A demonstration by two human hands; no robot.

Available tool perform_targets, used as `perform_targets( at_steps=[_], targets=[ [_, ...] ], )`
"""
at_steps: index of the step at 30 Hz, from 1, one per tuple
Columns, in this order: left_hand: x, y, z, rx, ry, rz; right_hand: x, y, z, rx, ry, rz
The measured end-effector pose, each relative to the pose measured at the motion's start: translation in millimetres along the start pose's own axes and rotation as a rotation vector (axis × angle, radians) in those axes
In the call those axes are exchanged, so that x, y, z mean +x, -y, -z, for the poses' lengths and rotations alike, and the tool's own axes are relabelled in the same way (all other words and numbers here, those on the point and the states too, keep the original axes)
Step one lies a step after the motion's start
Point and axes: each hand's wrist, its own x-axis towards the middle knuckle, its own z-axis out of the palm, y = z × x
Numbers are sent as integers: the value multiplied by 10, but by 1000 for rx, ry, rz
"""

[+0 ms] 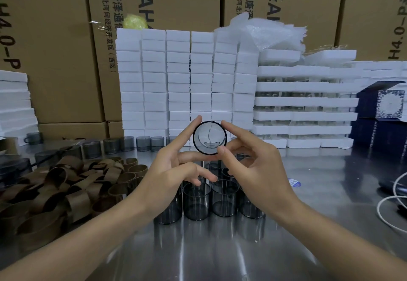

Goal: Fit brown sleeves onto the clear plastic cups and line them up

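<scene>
Clear cup (pixel 209 138): raised above the bench (pixel 198 247), over a cluster of bare cups (pixel 224 199); long axis level, one round end facing the camera. Left hand (pixel 174 166) and right hand (pixel 257 166) fingers grasp its rim from either side

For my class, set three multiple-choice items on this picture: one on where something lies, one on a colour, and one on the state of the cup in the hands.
1. Where on the table does the pile of brown sleeves lie?
A. On its right side
B. On its left side
C. At its near edge

2. What colour is the box at far right?
A. Red
B. Green
C. Dark blue

3. How is the held cup?
A. Bare, pinched by the left hand and right hand
B. Standing on the table
C. Wearing a sleeve

Key: 1 B, the heap lies beside the left forearm; 2 C, its sides are navy; 3 A, fingers of both hands grip its rim and no brown band shows.
</scene>
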Motion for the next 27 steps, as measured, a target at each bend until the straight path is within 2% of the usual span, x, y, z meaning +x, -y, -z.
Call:
perform_targets(
  at_steps=[17,20,23,27],
  targets=[
    [-5,82,32,54,-1,-38,-6,-21,0,-25,4,-10],
    [-28,74,26,150,22,-63,3,-9,21,-95,52,-20],
    [-82,60,-19,339,126,-93,31,-71,50,-290,96,-17],
    [-98,124,-71,427,147,-63,47,-149,58,-300,96,-4]
  ],
)
